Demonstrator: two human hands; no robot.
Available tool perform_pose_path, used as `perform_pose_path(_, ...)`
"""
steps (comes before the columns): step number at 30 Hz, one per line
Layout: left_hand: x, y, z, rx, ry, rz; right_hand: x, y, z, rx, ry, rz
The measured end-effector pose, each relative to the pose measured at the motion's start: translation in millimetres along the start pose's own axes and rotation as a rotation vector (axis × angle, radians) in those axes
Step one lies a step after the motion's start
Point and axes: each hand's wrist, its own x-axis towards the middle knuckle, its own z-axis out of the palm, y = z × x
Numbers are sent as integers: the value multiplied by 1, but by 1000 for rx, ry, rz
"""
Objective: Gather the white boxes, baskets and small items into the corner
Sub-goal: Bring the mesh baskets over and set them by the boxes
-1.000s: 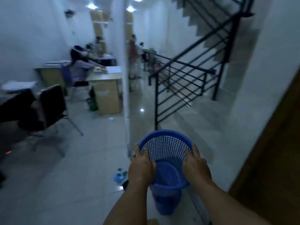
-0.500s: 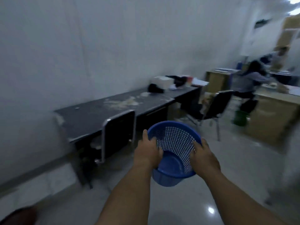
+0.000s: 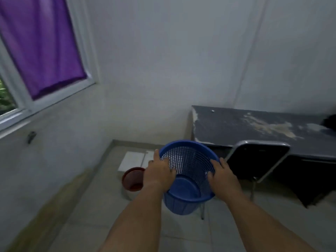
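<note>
White walls [image 3: 163,70] meet at the corner [image 3: 113,142], centre frame, where a white box [image 3: 132,158] and a red basket [image 3: 132,179] lie. We hold the blue basket [image 3: 189,171] at lower centre, with left hand [image 3: 160,172] and right hand [image 3: 224,174] fingers [image 3: 214,163] clamped over its rim. We should set it down level beside the red one. Both baskets look empty.

The left grip [image 3: 160,172] covers the right edge of a red basket [image 3: 132,179] and, with the blue basket [image 3: 189,166], part of the white boxes [image 3: 133,158]. The surface [image 3: 254,128] and a dark object [image 3: 329,121] on it run off the right edge; a speck [image 3: 212,111] near its far corner is too small to identify.
</note>
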Motion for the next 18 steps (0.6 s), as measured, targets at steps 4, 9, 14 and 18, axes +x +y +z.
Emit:
perform_pose_path(4,-2,-25,1,-36,47,-185,36,-24,16,0,-111,-95)
perform_pose_path(9,-8,-60,4,-100,115,-352,53,-55,42,9,-200,-242)
perform_pose_path(14,-14,-114,-1,-116,153,-545,65,-103,88,17,-296,-377)
perform_pose_path(18,-2,-170,-13,-105,159,-648,83,-156,132,20,-383,-445)
